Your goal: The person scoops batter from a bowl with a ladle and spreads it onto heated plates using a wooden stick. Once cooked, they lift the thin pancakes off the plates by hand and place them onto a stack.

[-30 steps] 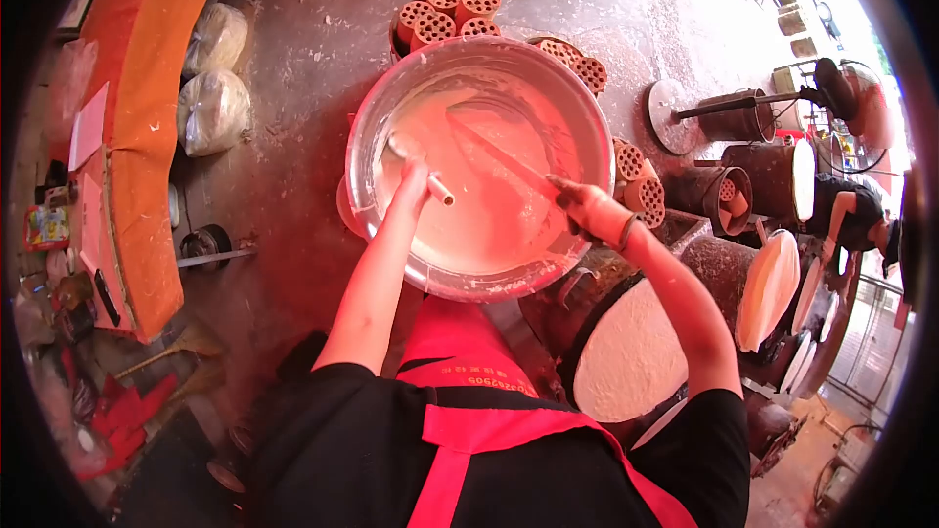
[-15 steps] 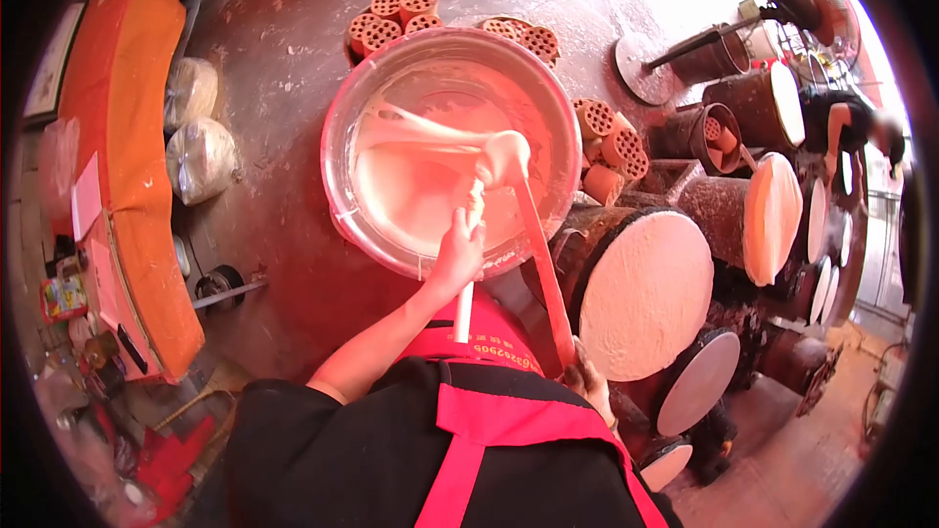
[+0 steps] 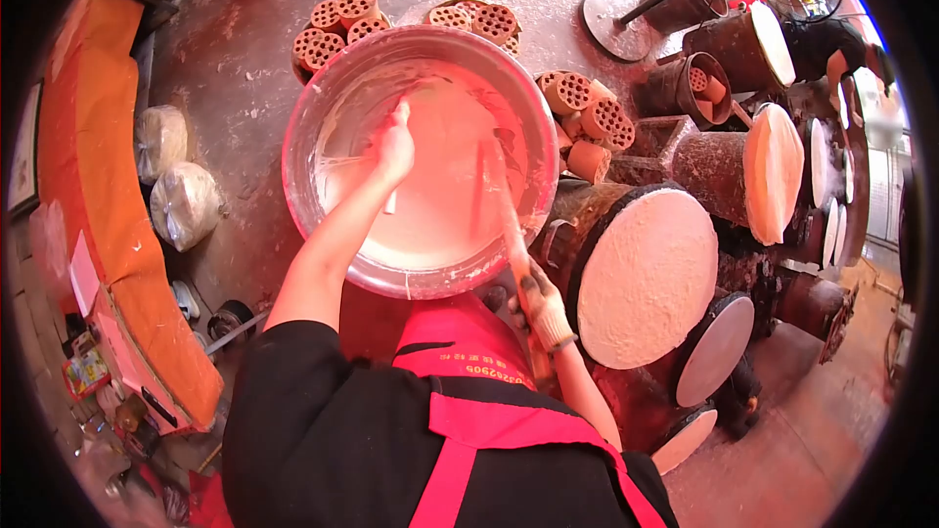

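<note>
A large round basin [image 3: 295,171] stands in front of me with pale, thick batter [image 3: 430,205] in it. My left hand [image 3: 394,145] is bare and closed over the left part of the basin. A white stick [image 3: 391,203] shows below its wrist, and the far end is blurred near the batter. My right hand [image 3: 543,310], in a glove with dark fingertips, is wrapped round a long flat wooden paddle [image 3: 511,225] at the basin's near right side. The paddle's far end reaches into the basin over the batter.
Honeycomb coal briquettes [image 3: 357,5] are stacked behind and right of the basin. Barrel stoves with round pale tops [image 3: 648,277] crowd the right. Plastic-wrapped bundles [image 3: 186,205] lie left, beside an orange-covered counter [image 3: 108,166]. Another person [image 3: 831,44] bends at far right.
My left hand has moved up and left over the basin. The stretched batter lump has left the air. My right hand has come forward, and the paddle's end now lies lower in the basin.
</note>
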Motion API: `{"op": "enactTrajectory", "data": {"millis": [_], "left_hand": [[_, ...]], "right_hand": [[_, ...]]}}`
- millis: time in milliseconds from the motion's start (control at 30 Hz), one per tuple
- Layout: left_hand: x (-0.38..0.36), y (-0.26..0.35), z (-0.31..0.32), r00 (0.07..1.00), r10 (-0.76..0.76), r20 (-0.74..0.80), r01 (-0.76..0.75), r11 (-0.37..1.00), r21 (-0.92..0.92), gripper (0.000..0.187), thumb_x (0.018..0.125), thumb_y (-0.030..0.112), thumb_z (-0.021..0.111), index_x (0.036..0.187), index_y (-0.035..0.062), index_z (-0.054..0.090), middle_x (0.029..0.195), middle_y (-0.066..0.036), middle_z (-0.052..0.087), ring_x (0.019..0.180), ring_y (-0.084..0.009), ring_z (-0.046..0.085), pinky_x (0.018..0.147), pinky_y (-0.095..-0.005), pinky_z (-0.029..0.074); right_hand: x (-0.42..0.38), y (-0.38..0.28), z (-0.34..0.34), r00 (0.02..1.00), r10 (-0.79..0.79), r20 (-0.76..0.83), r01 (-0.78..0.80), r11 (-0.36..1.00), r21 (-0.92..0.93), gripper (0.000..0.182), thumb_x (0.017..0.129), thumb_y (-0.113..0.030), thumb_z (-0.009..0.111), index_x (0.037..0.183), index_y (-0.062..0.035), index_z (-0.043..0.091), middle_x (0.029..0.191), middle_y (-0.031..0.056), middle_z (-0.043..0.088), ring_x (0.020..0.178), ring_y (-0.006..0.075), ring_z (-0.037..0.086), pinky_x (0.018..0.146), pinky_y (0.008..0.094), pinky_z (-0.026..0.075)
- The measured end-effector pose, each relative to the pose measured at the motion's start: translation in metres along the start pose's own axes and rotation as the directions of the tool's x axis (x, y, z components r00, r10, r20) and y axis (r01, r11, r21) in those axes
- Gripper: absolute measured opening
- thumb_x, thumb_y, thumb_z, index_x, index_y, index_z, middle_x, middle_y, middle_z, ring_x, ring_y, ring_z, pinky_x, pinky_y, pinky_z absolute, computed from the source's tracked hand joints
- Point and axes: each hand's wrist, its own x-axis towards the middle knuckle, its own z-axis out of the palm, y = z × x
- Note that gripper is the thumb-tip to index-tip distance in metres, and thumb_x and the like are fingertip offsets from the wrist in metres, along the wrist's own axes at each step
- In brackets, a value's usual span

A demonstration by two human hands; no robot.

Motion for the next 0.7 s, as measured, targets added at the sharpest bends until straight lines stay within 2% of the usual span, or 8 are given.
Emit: {"op": "enactTrajectory", "data": {"millis": [33,100,133,233,333,433,600,700], "left_hand": [[0.005,-0.005,0.007,0.995,-0.095,0.029,0.098,0.984,-0.149,0.035,0.095,0.011,0.039,0.128,-0.0021,0.036,0.091,-0.03,0.063,0.076,-0.0389,0.066,0.061,-0.0459,0.054],[0.016,-0.023,0.038,0.979,-0.106,0.176,0.122,0.989,-0.082,0.039,0.094,0.011,0.042,0.129,-0.0018,0.03,0.09,-0.028,0.063,0.07,-0.0346,0.066,0.056,-0.0452,0.053],[0.012,-0.016,0.044,0.909,-0.231,0.348,0.361,0.853,-0.377,0.033,0.092,0.009,0.046,0.12,0.0022,0.031,0.073,-0.013,0.056,0.055,-0.0223,0.057,0.041,-0.0366,0.046],[-0.003,-0.008,0.059,0.695,-0.13,0.707,0.678,0.447,-0.583,0.021,0.092,0.006,0.043,0.11,0.0078,0.034,0.063,-0.001,0.039,0.048,-0.0098,0.042,0.035,-0.0232,0.036],[-0.05,0.013,0.056,0.721,0.012,0.693,0.684,0.15,-0.714,0.013,0.093,0.004,0.043,0.104,0.0102,0.037,0.062,0.003,0.033,0.048,-0.0051,0.035,0.036,-0.0175,0.03],[-0.091,0.038,0.037,0.752,0.245,0.612,0.659,-0.288,-0.695,0.005,0.097,0.004,0.04,0.1,0.0073,0.041,0.064,0.002,0.035,0.046,-0.0042,0.035,0.035,-0.0157,0.029],[-0.159,0.096,-0.044,0.816,0.489,0.308,0.555,-0.517,-0.651,0.007,0.096,0.002,0.043,0.102,0.0046,0.041,0.067,0.001,0.037,0.05,-0.0044,0.037,0.038,-0.0157,0.032],[-0.222,0.151,-0.114,0.848,0.508,0.151,0.449,-0.538,-0.713,0.01,0.096,0.0,0.041,0.105,0.0025,0.039,0.068,0.0,0.036,0.05,-0.0043,0.037,0.038,-0.0154,0.033]], "right_hand": [[0.009,-0.003,0.004,0.998,-0.032,0.045,0.033,0.999,-0.01,0.053,0.097,-0.034,0.046,0.146,-0.02,0.032,0.062,0.0008,0.054,0.039,0.0085,0.043,0.033,0.0232,0.034],[0.017,-0.012,0.009,0.994,-0.049,0.101,0.053,0.998,-0.039,0.053,0.098,-0.034,0.046,0.147,-0.0183,0.032,0.062,0.0002,0.054,0.04,0.0079,0.043,0.035,0.0226,0.034],[0.02,-0.01,0.01,0.991,-0.075,0.114,0.083,0.994,-0.069,0.053,0.098,-0.033,0.047,0.146,-0.0183,0.032,0.061,0.0003,0.054,0.041,0.0077,0.043,0.036,0.0226,0.034],[0.023,-0.003,0.003,0.978,-0.162,0.132,0.183,0.968,-0.17,0.052,0.098,-0.031,0.049,0.146,-0.0179,0.034,0.061,0.0001,0.054,0.043,0.007,0.044,0.039,0.0224,0.035],[0.001,-0.002,-0.009,0.963,-0.242,0.116,0.266,0.92,-0.287,0.051,0.099,-0.026,0.047,0.147,-0.0168,0.033,0.059,-0.0008,0.052,0.045,0.0062,0.046,0.041,0.0225,0.037],[-0.022,0.001,-0.025,0.924,-0.346,0.162,0.38,0.795,-0.473,0.048,0.095,-0.013,0.048,0.143,-0.0157,0.04,0.063,0.0019,0.055,0.048,0.0095,0.046,0.046,0.0265,0.04],[-0.043,0.015,-0.044,0.726,-0.588,0.356,0.678,0.526,-0.514,0.069,0.088,0.0,0.048,0.149,-0.0247,0.025,0.063,0.0188,0.053,0.053,0.0265,0.056,0.058,0.0388,0.048],[-0.071,0.005,-0.045,0.55,-0.696,0.461,0.832,0.411,-0.372,0.073,0.087,0.002,0.049,0.149,-0.0255,0.023,0.064,0.0188,0.053,0.054,0.0272,0.055,0.058,0.0369,0.047]]}}
